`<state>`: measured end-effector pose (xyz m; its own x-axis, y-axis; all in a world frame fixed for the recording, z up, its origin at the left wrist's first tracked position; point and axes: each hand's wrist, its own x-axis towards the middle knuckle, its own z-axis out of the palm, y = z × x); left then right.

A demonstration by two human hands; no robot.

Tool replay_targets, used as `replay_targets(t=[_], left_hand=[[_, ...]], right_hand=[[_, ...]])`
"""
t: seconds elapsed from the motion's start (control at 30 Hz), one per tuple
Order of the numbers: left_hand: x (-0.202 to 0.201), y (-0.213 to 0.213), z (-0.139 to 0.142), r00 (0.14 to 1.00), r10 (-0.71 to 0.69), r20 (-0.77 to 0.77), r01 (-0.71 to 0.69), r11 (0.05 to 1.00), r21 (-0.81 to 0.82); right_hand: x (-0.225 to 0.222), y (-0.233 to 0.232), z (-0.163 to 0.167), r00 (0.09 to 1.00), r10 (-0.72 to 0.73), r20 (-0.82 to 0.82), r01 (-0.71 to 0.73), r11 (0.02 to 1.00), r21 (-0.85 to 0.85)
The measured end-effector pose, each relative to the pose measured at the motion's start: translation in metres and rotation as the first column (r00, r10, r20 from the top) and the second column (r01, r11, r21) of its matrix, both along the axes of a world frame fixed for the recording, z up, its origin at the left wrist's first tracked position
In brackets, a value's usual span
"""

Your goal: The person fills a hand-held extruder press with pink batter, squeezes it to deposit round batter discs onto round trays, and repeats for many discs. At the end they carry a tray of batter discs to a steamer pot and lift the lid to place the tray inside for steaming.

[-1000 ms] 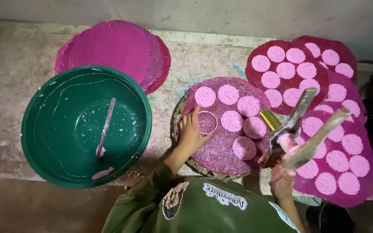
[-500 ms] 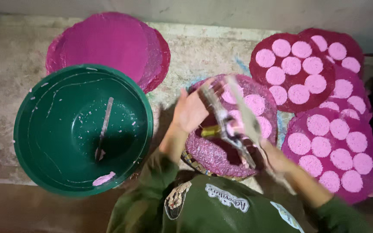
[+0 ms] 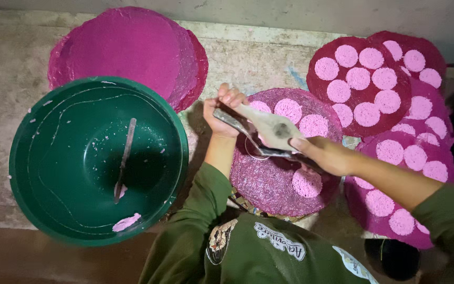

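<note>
Since 0.5 s ago our right hand [image 3: 324,153] has swung the flat metal spatula [image 3: 269,129] lower, gripping it; its long axis runs up-left across the rough round magenta mat [image 3: 269,184]. Our left hand [image 3: 222,113] curls around the spatula's far end, beside a glossy green basin [image 3: 43,158] on the worn concrete tabletop [image 3: 253,58].

Both green-sleeved arms reach forward. The left hand [image 3: 223,113] is curled shut, fingers folded at the wrist's end. The right hand [image 3: 324,155] extends across from the right, fingers pinched closed, forearm bare below the sleeve.
</note>
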<state>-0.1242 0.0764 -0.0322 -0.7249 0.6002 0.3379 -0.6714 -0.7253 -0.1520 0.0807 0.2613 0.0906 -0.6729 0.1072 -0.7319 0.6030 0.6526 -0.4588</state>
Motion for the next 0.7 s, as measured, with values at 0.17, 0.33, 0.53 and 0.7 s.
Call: replay_targets(t=[0.17, 0.33, 0.53, 0.7], left_hand=[[-0.005, -0.008, -0.005, 0.999, 0.010, -0.038, -0.008, 0.998, 0.058], [0.012, 0.010, -0.013, 0.994, -0.017, 0.108, 0.006, 0.996, 0.094], [0.004, 0.032, 0.001, 0.999, -0.031, 0.035, 0.028, 0.996, 0.083], [-0.020, 0.020, 0.014, 0.992, -0.007, -0.122, 0.012, 0.999, 0.036]], right_hand=[[-0.010, -0.017, 0.009, 0.998, 0.006, -0.057, -0.005, 1.000, 0.020], [-0.010, -0.023, 0.015, 0.996, -0.092, 0.007, 0.092, 0.996, -0.009], [-0.011, -0.024, 0.015, 0.992, -0.048, -0.121, 0.065, 0.987, 0.147], [-0.015, -0.027, 0.008, 0.952, 0.034, -0.304, 0.039, 0.972, 0.232]])
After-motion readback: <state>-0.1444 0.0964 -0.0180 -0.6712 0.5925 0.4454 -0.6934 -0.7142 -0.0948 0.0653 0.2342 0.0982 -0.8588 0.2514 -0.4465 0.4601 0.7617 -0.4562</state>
